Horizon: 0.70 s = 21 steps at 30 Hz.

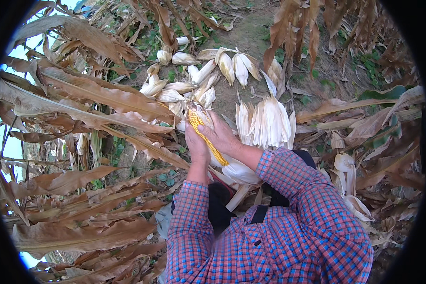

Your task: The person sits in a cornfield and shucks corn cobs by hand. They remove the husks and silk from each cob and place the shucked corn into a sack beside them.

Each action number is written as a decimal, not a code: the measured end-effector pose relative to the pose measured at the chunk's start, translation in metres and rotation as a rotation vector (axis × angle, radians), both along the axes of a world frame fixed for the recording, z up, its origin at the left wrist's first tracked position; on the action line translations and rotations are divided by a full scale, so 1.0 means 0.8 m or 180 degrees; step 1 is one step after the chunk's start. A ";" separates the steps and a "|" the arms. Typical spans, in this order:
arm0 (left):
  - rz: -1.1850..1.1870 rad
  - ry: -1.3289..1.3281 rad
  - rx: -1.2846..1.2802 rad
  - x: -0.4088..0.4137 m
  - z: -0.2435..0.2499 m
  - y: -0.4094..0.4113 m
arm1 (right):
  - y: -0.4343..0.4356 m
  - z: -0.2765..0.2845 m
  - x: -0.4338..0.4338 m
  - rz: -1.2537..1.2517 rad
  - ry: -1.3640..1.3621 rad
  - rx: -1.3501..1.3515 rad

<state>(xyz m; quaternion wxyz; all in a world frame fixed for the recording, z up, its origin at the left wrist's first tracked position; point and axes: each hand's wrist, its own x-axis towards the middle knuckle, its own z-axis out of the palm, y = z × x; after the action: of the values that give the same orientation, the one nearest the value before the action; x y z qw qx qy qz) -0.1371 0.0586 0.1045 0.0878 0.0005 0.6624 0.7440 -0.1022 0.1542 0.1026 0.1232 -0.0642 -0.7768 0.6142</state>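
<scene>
An ear of yellow corn (216, 150) lies slanted between my two hands, its kernels bare along the side facing me. My left hand (196, 143) grips it from the left. From the right, my right hand (221, 134) wraps around the upper part, with the thumb lying across the ear. Brownish husk still clings around the far end, and pale husk (242, 171) spreads out below the near end. How far the fingers reach underneath is hidden.
Several husk-covered ears (170, 95) lie heaped beyond my hands, others (240, 69) farther off. Empty-looking husks (268, 122) stand bunched to the right. Dry corn leaves (92, 103) crowd in from the left, some reaching near my left hand. More leaves (372, 113) hang at right.
</scene>
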 end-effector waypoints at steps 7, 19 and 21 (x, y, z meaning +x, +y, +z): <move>0.0037 -0.0087 0.0444 0.008 0.020 0.011 | 0.013 0.006 -0.005 -0.0272 0.0408 -0.0225; -0.0204 -0.0650 0.1539 -0.005 -0.005 0.003 | 0.027 -0.012 -0.019 -0.0471 0.0573 -0.0049; -0.0272 -0.0695 0.1648 -0.008 -0.009 0.001 | 0.026 -0.013 -0.020 -0.0611 0.0508 0.0248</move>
<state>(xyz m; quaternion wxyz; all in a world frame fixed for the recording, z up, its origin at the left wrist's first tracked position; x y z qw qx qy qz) -0.1432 0.0592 0.0977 0.1869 -0.0293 0.4362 0.8797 -0.1181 0.1753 0.0918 0.2452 -0.0843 -0.7780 0.5722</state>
